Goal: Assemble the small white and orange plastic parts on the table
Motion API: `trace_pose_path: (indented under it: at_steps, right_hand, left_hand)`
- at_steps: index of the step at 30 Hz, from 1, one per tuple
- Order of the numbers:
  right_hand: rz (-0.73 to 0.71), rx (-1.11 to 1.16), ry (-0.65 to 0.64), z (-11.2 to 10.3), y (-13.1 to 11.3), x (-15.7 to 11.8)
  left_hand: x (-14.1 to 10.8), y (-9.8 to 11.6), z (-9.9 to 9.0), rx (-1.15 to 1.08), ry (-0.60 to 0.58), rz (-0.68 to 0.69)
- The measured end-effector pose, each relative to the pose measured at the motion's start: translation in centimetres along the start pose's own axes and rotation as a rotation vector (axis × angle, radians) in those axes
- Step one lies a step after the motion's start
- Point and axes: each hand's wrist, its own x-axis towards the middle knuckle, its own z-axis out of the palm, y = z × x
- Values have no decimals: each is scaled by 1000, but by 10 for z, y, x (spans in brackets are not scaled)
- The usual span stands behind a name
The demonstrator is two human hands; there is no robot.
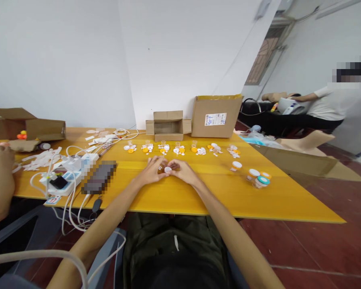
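Over the middle of the table, my left hand (151,171) and my right hand (183,171) meet with fingers curled inward. A small clear jar (160,168) shows partly inside my left hand's fingers. A white round lid (167,169) is pinched by my right fingertips, close against the left thumb. Fingers cover much of both. Beyond my hands runs a row of small clear jars with piles of white discs (201,151) and orange ring-like lids (145,150). To the right stand lidded jars, one with a white lid (236,165) and one with a teal lid (263,180).
Left of my forearm lie a phone (99,177) and a power strip (78,173) with tangled white cables. Cardboard boxes (215,116) line the wall side. Another person's arm (0,184) enters at left; a person in white (331,102) sits far right.
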Motion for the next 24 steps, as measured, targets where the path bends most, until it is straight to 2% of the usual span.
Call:
trace_pose_path:
  at_steps: [24]
  right_hand:
    - [-23,-35,-32,-1,1,1]
  left_hand:
    - [0,2,-2,11,-10,8]
